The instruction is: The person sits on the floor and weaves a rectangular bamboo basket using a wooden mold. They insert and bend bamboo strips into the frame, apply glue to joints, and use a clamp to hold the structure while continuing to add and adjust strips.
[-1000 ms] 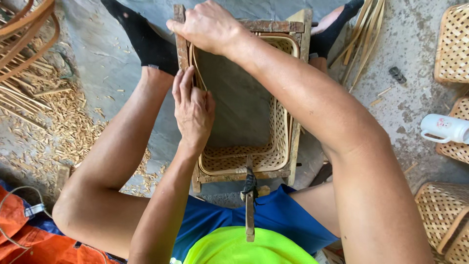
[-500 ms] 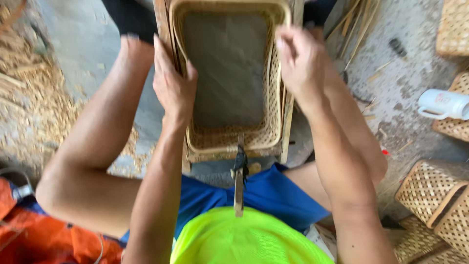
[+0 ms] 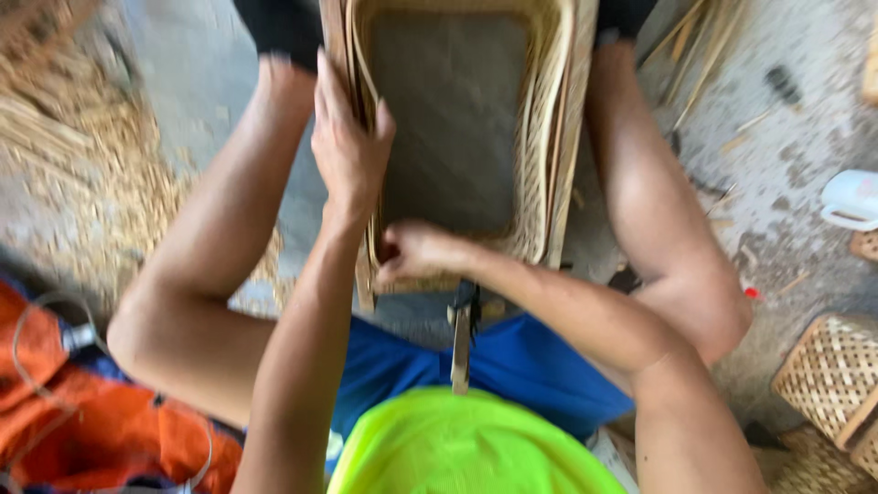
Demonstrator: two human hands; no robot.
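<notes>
Overhead view of a seated person working on one woven basket frame (image 3: 540, 137), which lies on the grey floor between the legs, its open middle showing the floor beneath. The left hand (image 3: 347, 146) lies along the frame's left rim, fingers extended and thumb wrapped over the edge — a loose, half-open hold. The right hand (image 3: 416, 254) is curled closed at the near left corner of the frame; what it pinches cannot be told. One hammer (image 3: 462, 334) rests at the near edge, handle toward the body, partly crossed by the right forearm. Left: a scatter of cane shavings (image 3: 82, 155) and one orange cloth (image 3: 101, 421). Right: one white jug (image 3: 851, 199) and two finished woven baskets (image 3: 837, 375) — both cropped.
</notes>
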